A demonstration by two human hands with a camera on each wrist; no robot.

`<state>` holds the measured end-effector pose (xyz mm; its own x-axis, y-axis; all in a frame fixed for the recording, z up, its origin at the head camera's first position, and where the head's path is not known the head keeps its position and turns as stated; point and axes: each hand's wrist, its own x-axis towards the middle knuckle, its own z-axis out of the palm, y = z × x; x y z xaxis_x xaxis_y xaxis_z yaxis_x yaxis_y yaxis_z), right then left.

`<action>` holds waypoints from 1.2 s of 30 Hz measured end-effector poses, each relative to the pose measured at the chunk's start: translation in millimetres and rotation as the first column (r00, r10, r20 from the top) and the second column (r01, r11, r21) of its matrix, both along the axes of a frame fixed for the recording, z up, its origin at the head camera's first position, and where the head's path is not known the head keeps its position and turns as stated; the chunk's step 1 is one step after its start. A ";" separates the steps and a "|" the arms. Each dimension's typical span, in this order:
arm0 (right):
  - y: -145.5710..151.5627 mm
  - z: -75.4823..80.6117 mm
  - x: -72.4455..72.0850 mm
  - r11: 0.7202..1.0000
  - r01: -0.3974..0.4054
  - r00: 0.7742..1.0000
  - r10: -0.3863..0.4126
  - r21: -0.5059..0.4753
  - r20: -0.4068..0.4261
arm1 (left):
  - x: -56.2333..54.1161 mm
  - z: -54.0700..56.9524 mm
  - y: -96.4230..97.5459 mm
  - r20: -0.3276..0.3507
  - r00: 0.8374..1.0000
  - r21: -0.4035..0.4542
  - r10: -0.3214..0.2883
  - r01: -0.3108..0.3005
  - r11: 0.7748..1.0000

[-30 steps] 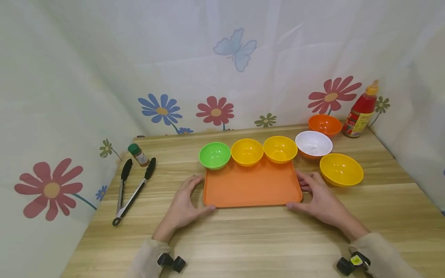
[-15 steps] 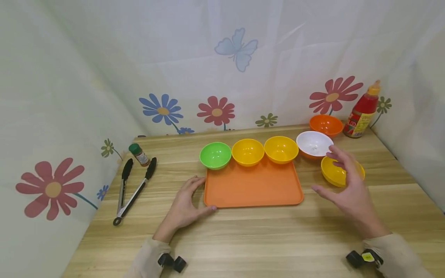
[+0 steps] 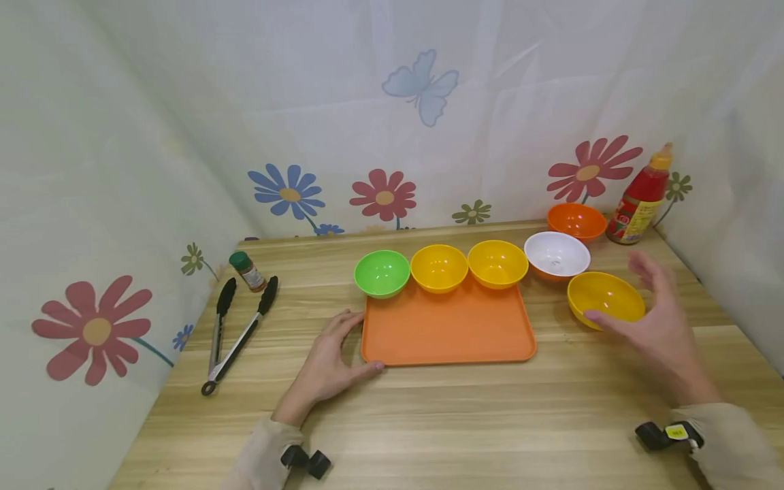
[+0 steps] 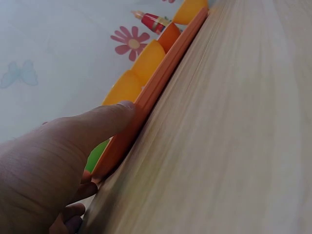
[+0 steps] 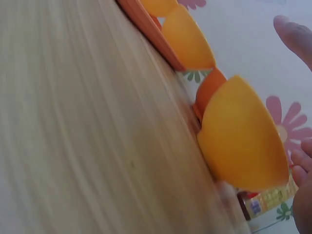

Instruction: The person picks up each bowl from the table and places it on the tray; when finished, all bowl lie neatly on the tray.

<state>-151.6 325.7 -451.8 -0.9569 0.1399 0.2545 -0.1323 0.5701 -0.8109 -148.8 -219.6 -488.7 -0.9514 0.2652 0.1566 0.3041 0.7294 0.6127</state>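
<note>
The orange tray lies flat on the table. Holding its front left corner is my left hand, thumb along the front rim and fingers at the left side; the left wrist view has the thumb against the tray's rim. Over the tray's back edge stand a green bowl and two yellow bowls in a row. At the right, my right hand is spread around the near right side of another yellow bowl, thumb overlapping its rim. The right wrist view puts this bowl between separated thumb and fingers.
A white bowl and an orange bowl stand behind the right-hand yellow bowl, beside a red sauce bottle. On the left lie spread tongs near a green-capped spice jar. A flowered curtain backs the table.
My right hand has let go of the tray's right corner and moved right, to the separate yellow bowl. The left hand has stayed at the tray's left corner.
</note>
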 end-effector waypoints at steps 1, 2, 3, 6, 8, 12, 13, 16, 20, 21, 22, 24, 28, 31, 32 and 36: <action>3.2 -1.1 -1.7 1.000 -0.003 1.000 0.003 0.012 0.027 | -0.3 -0.3 0.2 0.001 1.000 0.000 0.000 0.000 1.000; 6.4 -2.4 -3.3 1.000 -0.012 0.999 0.011 0.021 0.048 | -0.5 -0.4 0.4 0.002 1.000 0.001 0.000 0.000 1.000; 9.1 -4.0 -4.7 0.999 -0.022 0.998 0.020 0.024 0.067 | -0.7 -0.6 0.5 0.003 1.000 0.002 0.001 -0.001 1.000; 14.7 -8.0 -7.8 0.998 -0.049 0.993 0.045 0.030 0.109 | -0.8 -1.0 0.8 0.007 1.000 0.001 0.001 -0.002 1.000; 16.9 -11.0 -9.0 0.998 -0.065 0.991 0.061 0.028 0.120 | -0.5 -0.5 0.8 0.012 1.000 0.003 0.000 -0.001 1.000; 19.5 -15.9 -10.4 0.996 -0.089 0.985 0.084 0.030 0.148 | 0.4 0.5 1.1 0.022 1.000 0.006 -0.001 0.000 1.000; 20.0 -16.8 -10.8 0.995 -0.093 0.983 0.086 0.035 0.160 | 0.4 0.6 1.3 0.022 1.000 0.007 0.000 0.000 1.000; 21.4 -19.0 -12.2 0.993 -0.109 0.977 0.100 0.040 0.187 | 0.5 0.4 1.4 0.021 1.000 0.001 0.002 -0.002 1.000; 25.1 -20.7 -13.4 0.990 -0.130 0.972 0.118 0.045 0.203 | 0.2 0.0 1.0 0.018 1.000 -0.008 0.004 -0.004 1.000; 26.4 -20.9 -13.7 0.990 -0.135 0.970 0.122 0.048 0.210 | 0.0 -0.2 0.9 0.017 1.000 -0.010 0.004 -0.004 1.000; 28.0 -21.2 -13.6 0.989 -0.141 0.968 0.128 0.048 0.215 | -0.1 -0.3 0.9 0.016 1.000 -0.011 0.004 -0.004 1.000; 31.2 -21.4 -13.6 0.986 -0.157 0.964 0.141 0.051 0.226 | -0.4 -0.5 0.8 0.014 1.000 -0.011 0.003 -0.003 1.000; 35.4 -20.7 -13.4 0.983 -0.175 0.956 0.156 0.055 0.249 | -0.6 -0.5 0.6 0.013 1.000 -0.010 0.001 -0.001 1.000; 36.3 -20.0 -13.3 0.983 -0.175 0.951 0.154 0.057 0.268 | -0.4 -0.6 0.4 0.016 1.000 -0.008 0.001 -0.001 1.000; 36.4 -19.8 -13.4 0.983 -0.174 0.950 0.152 0.055 0.274 | -0.4 -0.7 0.3 0.016 1.000 -0.009 0.001 -0.001 1.000; 37.3 -18.6 -13.3 0.985 -0.167 0.948 0.146 0.051 0.283 | -0.3 -0.9 0.3 0.015 1.000 -0.014 0.002 -0.002 1.000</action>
<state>-164.8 363.0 -470.4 -0.9995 -0.0265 -0.0195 -0.0011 0.6197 -0.7849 -149.1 -219.3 -489.6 -0.9541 0.2656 0.1384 0.2937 0.7385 0.6069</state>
